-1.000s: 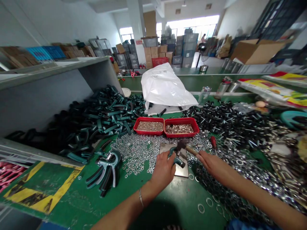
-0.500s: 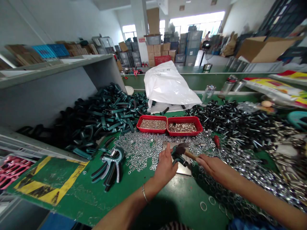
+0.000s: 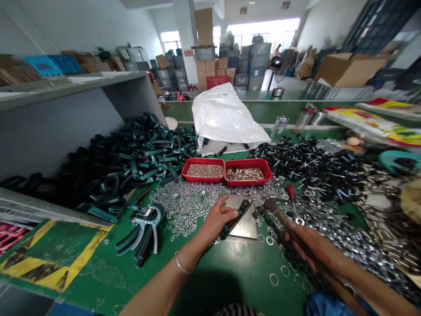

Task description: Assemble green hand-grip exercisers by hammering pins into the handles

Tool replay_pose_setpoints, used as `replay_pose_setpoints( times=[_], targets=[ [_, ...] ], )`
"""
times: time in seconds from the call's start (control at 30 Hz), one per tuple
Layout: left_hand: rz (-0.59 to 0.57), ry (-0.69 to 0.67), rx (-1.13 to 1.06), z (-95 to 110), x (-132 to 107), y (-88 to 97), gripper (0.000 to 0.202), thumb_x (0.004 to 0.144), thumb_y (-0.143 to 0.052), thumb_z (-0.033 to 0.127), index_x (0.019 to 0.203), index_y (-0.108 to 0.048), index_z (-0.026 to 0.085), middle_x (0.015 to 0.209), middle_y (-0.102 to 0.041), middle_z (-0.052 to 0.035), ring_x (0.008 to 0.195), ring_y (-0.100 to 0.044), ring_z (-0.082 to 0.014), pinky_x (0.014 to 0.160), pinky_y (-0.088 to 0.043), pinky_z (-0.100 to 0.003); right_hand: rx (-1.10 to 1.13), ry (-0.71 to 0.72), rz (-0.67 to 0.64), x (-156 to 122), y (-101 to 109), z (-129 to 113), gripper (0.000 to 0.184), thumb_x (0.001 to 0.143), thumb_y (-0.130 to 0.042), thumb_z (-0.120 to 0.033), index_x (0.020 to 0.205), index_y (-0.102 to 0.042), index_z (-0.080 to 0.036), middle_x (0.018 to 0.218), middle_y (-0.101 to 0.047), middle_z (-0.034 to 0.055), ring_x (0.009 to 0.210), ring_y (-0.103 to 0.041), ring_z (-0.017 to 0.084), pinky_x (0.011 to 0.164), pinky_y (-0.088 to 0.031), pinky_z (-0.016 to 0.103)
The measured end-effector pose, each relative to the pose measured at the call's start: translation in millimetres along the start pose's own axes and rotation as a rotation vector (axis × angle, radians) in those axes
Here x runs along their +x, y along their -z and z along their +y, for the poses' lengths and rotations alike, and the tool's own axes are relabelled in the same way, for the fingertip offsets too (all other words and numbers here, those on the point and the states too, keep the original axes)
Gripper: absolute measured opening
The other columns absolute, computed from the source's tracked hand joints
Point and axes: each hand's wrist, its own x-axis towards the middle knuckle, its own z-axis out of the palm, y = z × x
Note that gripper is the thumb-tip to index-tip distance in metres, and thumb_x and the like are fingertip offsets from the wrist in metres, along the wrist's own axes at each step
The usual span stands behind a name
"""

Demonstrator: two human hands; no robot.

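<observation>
Through the head camera, from my distant place, I see the left hand [image 3: 217, 219] closed around a dark green grip piece [image 3: 234, 224]. The fingers wrap over this piece, and it lies slanted on a steel plate [image 3: 247, 226], which sits on the green surface [image 3: 108, 274]. The right hand [image 3: 315, 245] is closed on the wooden handle of a hammer [image 3: 283, 219]. The metal head of the hammer is near the right edge of the plate, and as far as I can tell it does not touch the plate.

Many loose steel washers [image 3: 184, 208] are spread around the plate. Just behind them stand two red trays [image 3: 204, 181] with small metal parts inside. A screwdriver with a red handle [image 3: 290, 192] lies beside the hammer head. On the left of the plate are some assembled hand grip tools [image 3: 144, 230], and farther left a big heap of dark green handles [image 3: 131, 153] lies beside a grey shelf [image 3: 59, 131]. On the right is a heap of black parts with metal pins [image 3: 309, 169], and a white plastic bag [image 3: 226, 114] lies behind the trays.
</observation>
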Motion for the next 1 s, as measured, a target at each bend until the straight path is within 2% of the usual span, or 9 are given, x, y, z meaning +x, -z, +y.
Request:
replay_pose_setpoints(
  times=[0.13,0.27,0.4,0.47,0.6,0.77,0.87,0.93,1.0],
  targets=[
    [0.157,-0.208,0.300,-1.2,8.6,10.2,0.051,0.085,-0.057,0.017,0.136,-0.050,0.021,0.131,-0.057,-0.0116,0.123,-0.053,-0.0251,0.108,-0.039,-0.047,-0.490,0.139,0.250,18.9,51.8,11.7,0.046,0.092,-0.036,-0.062,0.086,-0.062,-0.025,0.076,-0.069,0.0066,0.068,-0.064,0.024,0.063,-0.047,0.034],
    [0.036,-0.338,0.554,-5.4,12.1,22.9,0.033,0.086,-0.054,0.014,0.116,-0.064,0.021,0.121,-0.061,-0.0087,0.117,-0.053,-0.0238,0.108,-0.040,-0.045,-0.841,0.127,0.497,67.1,89.4,11.5,0.041,0.094,-0.034,-0.051,0.089,-0.061,-0.020,0.085,-0.070,0.0129,0.076,-0.067,0.029,0.066,-0.045,0.036],
    [0.051,-0.316,0.646,-9.5,14.4,34.3,0.045,0.080,-0.065,0.020,0.125,-0.060,0.022,0.129,-0.054,-0.0100,0.119,-0.051,-0.0268,0.108,-0.039,-0.048,-0.937,-0.046,0.528,108.6,91.7,4.1,0.052,0.095,-0.035,-0.057,0.087,-0.065,-0.015,0.089,-0.071,0.0194,0.081,-0.069,0.032,0.063,-0.044,0.036],
    [0.035,-0.252,0.601,-12.3,16.2,33.0,0.045,0.079,-0.066,0.020,0.124,-0.060,0.019,0.128,-0.052,-0.0107,0.105,-0.058,-0.0230,0.101,-0.046,-0.043,-0.974,-0.076,0.517,119.7,88.3,-1.4,0.052,0.095,-0.035,-0.055,0.087,-0.067,-0.014,0.089,-0.071,0.0209,0.081,-0.069,0.034,0.062,-0.044,0.037],
    [0.012,-0.157,0.475,-16.6,16.1,8.5,0.038,0.080,-0.065,0.016,0.118,-0.062,0.015,0.116,-0.052,-0.0090,0.077,-0.060,-0.0131,0.087,-0.053,-0.032,-1.018,-0.053,0.476,127.2,90.0,-10.4,0.043,0.094,-0.040,-0.045,0.087,-0.068,-0.013,0.084,-0.071,0.0199,0.078,-0.069,0.031,0.064,-0.044,0.036],
    [0.029,-0.173,0.523,-8.9,8.1,-9.9,0.034,0.086,-0.062,0.020,0.120,-0.061,0.017,0.121,-0.052,-0.0097,0.085,-0.062,-0.0149,0.091,-0.052,-0.032,-1.067,-0.034,0.451,116.6,100.5,-12.3,0.037,0.095,-0.044,-0.043,0.090,-0.067,-0.015,0.078,-0.070,0.0149,0.071,-0.068,0.027,0.059,-0.042,0.032],
    [0.040,-0.269,0.720,7.5,24.9,21.1,0.027,0.093,-0.055,0.028,0.117,-0.063,0.019,0.119,-0.057,-0.0092,0.099,-0.061,-0.0198,0.096,-0.049,-0.035,-1.108,0.099,0.577,107.3,91.8,-31.9,0.034,0.094,-0.047,-0.044,0.095,-0.067,-0.017,0.093,-0.069,0.0147,0.079,-0.067,0.028,0.060,-0.043,0.033],
    [0.102,-0.276,0.915,20.5,53.9,55.0,0.025,0.097,-0.047,0.029,0.109,-0.066,0.018,0.109,-0.062,-0.0091,0.099,-0.062,-0.0215,0.095,-0.049,-0.037,-1.023,0.339,0.602,109.3,71.2,-62.3,0.029,0.094,-0.050,-0.040,0.099,-0.067,-0.018,0.100,-0.068,0.0124,0.086,-0.065,0.026,0.067,-0.045,0.033],
    [0.132,-0.188,1.127,31.2,91.3,89.3,0.027,0.100,-0.042,0.026,0.110,-0.065,0.015,0.112,-0.063,-0.0121,0.108,-0.060,-0.0238,0.097,-0.047,-0.038,-0.882,0.617,0.503,121.3,38.0,-103.8,0.024,0.094,-0.051,-0.035,0.099,-0.069,-0.019,0.101,-0.069,0.0087,0.090,-0.064,0.022,0.076,-0.046,0.032]
  ],
)
